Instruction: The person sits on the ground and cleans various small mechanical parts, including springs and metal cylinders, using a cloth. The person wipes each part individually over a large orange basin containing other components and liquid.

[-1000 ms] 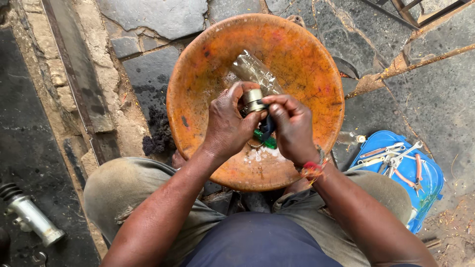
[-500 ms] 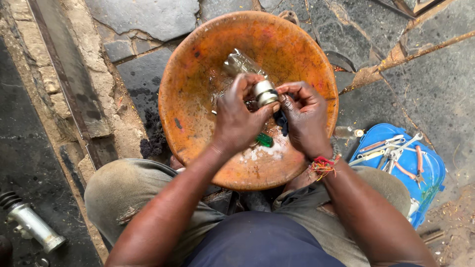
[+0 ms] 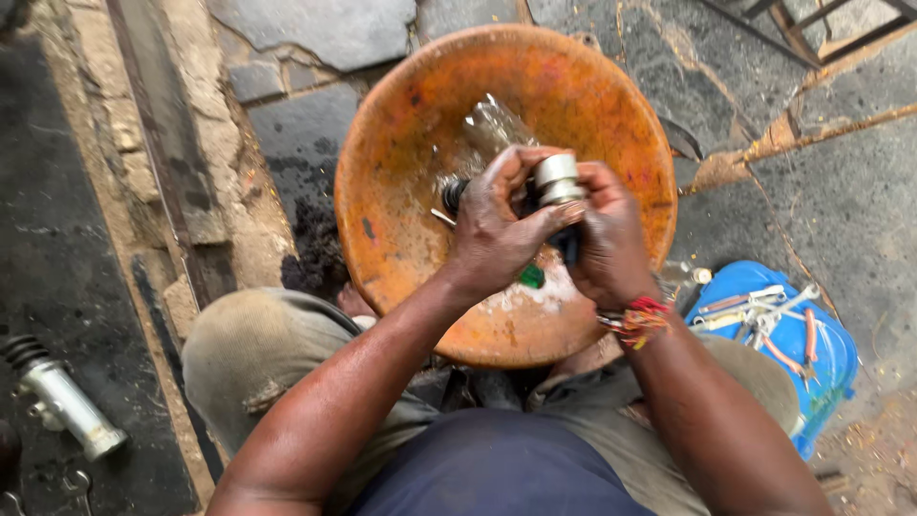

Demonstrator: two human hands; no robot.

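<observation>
I see a clear plastic bottle lying in the orange basin just beyond my fingertips, and a small green cap under my palms. To the right of my fingers sits a blue container of pliers and wrenches; far left, a metal cylinder with a rubber boot. My left hand and right hand both curl tightly around a small metal cylindrical part, which is raised above the basin's middle.
</observation>
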